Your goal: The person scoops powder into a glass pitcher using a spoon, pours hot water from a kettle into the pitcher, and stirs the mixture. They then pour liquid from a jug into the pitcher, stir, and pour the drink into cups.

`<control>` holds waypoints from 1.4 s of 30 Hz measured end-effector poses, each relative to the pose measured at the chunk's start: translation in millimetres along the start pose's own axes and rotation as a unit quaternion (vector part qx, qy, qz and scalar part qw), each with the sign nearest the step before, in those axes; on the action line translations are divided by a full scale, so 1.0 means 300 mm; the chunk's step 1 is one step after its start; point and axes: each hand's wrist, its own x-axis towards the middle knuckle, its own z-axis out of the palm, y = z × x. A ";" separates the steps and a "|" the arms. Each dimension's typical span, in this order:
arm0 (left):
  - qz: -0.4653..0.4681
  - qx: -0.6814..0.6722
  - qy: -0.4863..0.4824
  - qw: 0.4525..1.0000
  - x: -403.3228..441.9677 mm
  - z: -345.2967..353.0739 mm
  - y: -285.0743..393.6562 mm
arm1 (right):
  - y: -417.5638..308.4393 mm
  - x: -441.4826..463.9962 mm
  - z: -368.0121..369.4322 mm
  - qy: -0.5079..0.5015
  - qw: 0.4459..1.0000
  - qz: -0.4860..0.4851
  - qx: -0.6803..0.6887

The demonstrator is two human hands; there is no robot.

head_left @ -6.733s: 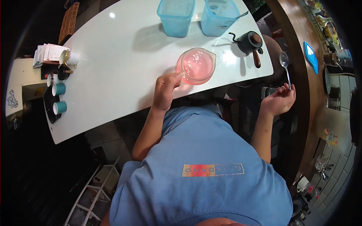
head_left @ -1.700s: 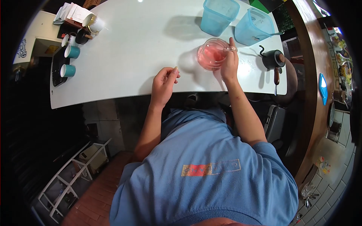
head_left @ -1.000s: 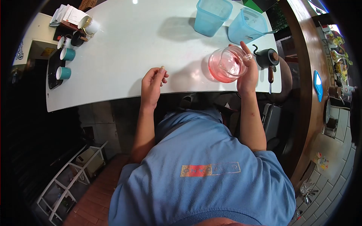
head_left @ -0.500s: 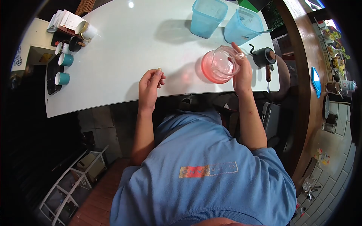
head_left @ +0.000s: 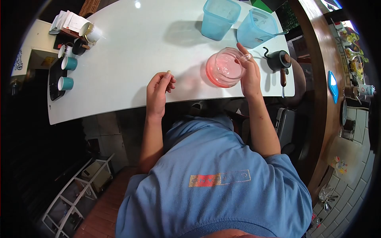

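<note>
My right hand (head_left: 251, 77) grips the handle of a clear glass jug (head_left: 225, 68) with pink-red liquid in it. The jug is a little tilted above the white table, and its mouth faces up toward me. To the left, near the table's front edge, my left hand (head_left: 160, 88) is loosely closed, thumb against the curled fingers, and nothing shows in it. Beyond the jug stand two translucent blue containers, a left one (head_left: 219, 23) and a right one (head_left: 254, 29) with a handle or spoon sticking out. A black gooseneck kettle (head_left: 278, 60) stands right of my right hand.
At the left end of the white table (head_left: 139, 43), teal cups (head_left: 66, 83) stand by a black tray (head_left: 58, 85). White and gold mugs (head_left: 91, 31) and papers (head_left: 69, 22) lie behind them. A wooden counter (head_left: 317, 99) runs along the right.
My right hand has moved slightly left with the glass jug, and the liquid's surface shifts inside. My left hand has barely moved.
</note>
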 end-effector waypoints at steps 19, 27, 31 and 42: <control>-0.008 -0.057 -0.009 0.998 -0.032 0.002 0.047 | -0.048 0.005 -0.035 -0.048 0.998 0.010 0.028; 0.018 -0.072 0.017 0.997 -0.181 0.056 0.060 | -0.138 -0.056 -0.084 -0.051 0.996 0.002 0.069; 0.021 -0.054 0.019 0.998 -0.268 0.092 0.078 | -0.172 -0.075 -0.137 -0.017 0.995 -0.010 0.097; 0.028 -0.045 0.086 0.995 -0.491 0.126 0.035 | -0.160 -0.175 -0.130 -0.109 0.992 -0.013 0.066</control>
